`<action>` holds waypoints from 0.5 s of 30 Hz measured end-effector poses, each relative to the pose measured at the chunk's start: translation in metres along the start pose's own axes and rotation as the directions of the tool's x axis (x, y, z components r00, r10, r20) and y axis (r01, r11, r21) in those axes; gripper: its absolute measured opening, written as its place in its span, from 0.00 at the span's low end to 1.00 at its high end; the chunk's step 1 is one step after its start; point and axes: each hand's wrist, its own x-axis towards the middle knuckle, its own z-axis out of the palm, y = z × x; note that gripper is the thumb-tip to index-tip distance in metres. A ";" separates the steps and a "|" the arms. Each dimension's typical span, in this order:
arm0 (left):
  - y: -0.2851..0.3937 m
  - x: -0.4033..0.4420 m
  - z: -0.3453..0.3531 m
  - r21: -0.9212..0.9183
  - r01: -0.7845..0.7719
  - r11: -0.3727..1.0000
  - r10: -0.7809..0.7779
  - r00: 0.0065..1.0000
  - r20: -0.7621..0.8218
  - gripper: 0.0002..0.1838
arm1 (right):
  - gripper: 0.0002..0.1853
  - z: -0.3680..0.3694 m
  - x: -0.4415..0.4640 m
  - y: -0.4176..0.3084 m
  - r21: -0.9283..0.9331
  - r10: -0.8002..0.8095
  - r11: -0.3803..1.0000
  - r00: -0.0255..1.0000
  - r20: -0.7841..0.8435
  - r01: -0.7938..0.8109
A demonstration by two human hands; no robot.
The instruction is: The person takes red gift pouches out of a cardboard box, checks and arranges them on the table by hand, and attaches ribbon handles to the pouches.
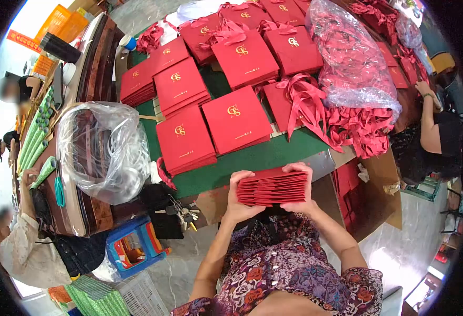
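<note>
A stack of folded red paper bags point(271, 188) is gripped at both ends, its layered edges facing me. My left hand point(242, 197) closes round the left end and my right hand point(301, 188) round the right end. Just beyond lie piles of red bags with gold lettering, the nearest being one pile point(236, 120) and another pile point(185, 139) to its left. Loose red ribbons point(305, 102) trail over a pile at the right. A clear plastic sack point(352, 58) full of red ribbon lies behind them.
The piles rest on a green table top point(202, 181). An open cardboard box point(381, 192) with red bags stands below right. Keys point(183, 212) hang at the table edge. A clear plastic bag point(105, 152) and a blue stool point(136, 247) are at left. Other people sit on both sides.
</note>
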 end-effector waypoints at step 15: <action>0.030 -0.003 0.006 0.136 0.022 0.990 -0.003 0.990 -0.140 0.66 | 0.46 -0.014 0.002 -0.007 -0.131 0.077 0.990 0.987 0.142 -0.059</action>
